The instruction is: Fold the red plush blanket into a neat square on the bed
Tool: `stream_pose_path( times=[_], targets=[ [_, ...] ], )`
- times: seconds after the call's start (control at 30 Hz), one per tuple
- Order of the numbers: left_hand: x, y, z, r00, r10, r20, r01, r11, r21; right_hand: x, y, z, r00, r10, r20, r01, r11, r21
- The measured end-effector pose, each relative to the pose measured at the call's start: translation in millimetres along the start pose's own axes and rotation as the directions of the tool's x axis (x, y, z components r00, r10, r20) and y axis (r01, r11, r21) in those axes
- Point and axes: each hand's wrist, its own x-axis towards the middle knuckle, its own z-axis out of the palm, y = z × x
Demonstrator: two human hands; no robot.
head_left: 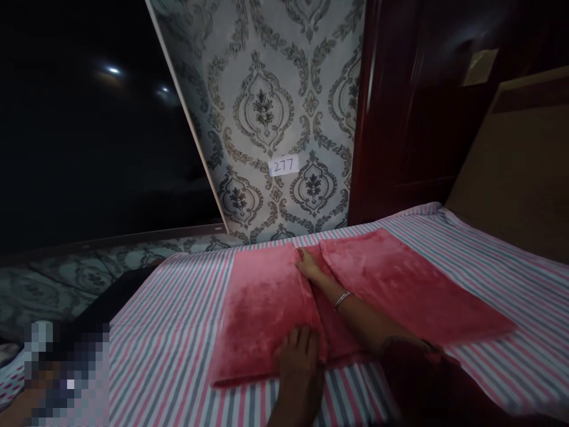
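A pink plush cloth [262, 314] lies with both sides folded inward, leaving a narrow gap between its two flaps. My right hand [308, 265], with a bangle on the wrist, reaches across to the far end of the left flap's inner edge. Its fingers are closed on the cloth there. Near the front of the same flap, my left hand [300, 362] lies palm down on the plush with its fingers extended and slightly apart. The left thumb is hard to make out. The right flap [400, 284] spreads flat beyond my right forearm.
A striped sheet [178, 320] lies under the cloth. Behind it are patterned wallpaper [262, 112] with a paper label [284, 166], and a large dark screen [102, 136] at left. A dark red wood panel [400, 130] and a brown board [515, 160] stand at right.
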Motion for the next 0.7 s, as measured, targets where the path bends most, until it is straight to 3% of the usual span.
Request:
stream_pose_path(
  times=[0.17, 0.27, 0.33, 0.37, 0.43, 0.47, 0.53, 0.63, 0.7],
  targets=[
    [18.6, -14.3, -53.0, 0.981, 0.091, 0.169, -0.06, 0.981, -0.186, -3.0, -16.4, -8.6, 0.999, -0.036, -0.002, 0.035, 0.987, -0.155],
    [60.7, -51.6, -80.1, 0.976, -0.018, 0.217, 0.067, 0.973, -0.221, -3.2, -38.5, -7.3, 0.991, -0.13, 0.02, 0.131, 0.965, -0.228],
    [99.4, -84.0, -84.9, 0.957, -0.12, 0.265, 0.16, 0.978, -0.136, -1.8, -54.6, -2.9, 0.983, -0.178, 0.053, 0.186, 0.948, -0.259],
    [119.4, -99.9, -83.4, 0.936, -0.191, 0.295, 0.216, 0.975, -0.056, -0.7, -61.6, -0.1, 0.98, -0.189, 0.067, 0.2, 0.941, -0.273],
    [155.1, -127.1, -74.8, 0.844, -0.36, 0.397, 0.315, 0.933, 0.176, 1.8, -70.9, 5.9, 0.978, -0.188, 0.087, 0.206, 0.931, -0.3],
    [168.9, -137.7, -68.4, 0.799, -0.422, 0.428, 0.333, 0.904, 0.269, 2.8, -72.3, 9.1, 0.979, -0.184, 0.093, 0.204, 0.928, -0.313],
    [185.6, -153.1, -52.8, 0.75, -0.492, 0.441, 0.356, 0.863, 0.358, 3.6, -67.7, 15.7, 0.979, -0.177, 0.105, 0.202, 0.92, -0.335],
    [183.3, -165.9, -25.6, 0.733, -0.509, 0.451, 0.349, 0.851, 0.393, 1.8, -46.6, 25.9, 0.975, -0.165, 0.147, 0.213, 0.885, -0.415],
    [171.4, -170.9, -8.7, 0.756, -0.489, 0.436, 0.296, 0.849, 0.438, 0.3, -30.8, 31.8, 0.975, -0.147, 0.165, 0.209, 0.854, -0.477]
  ],
)
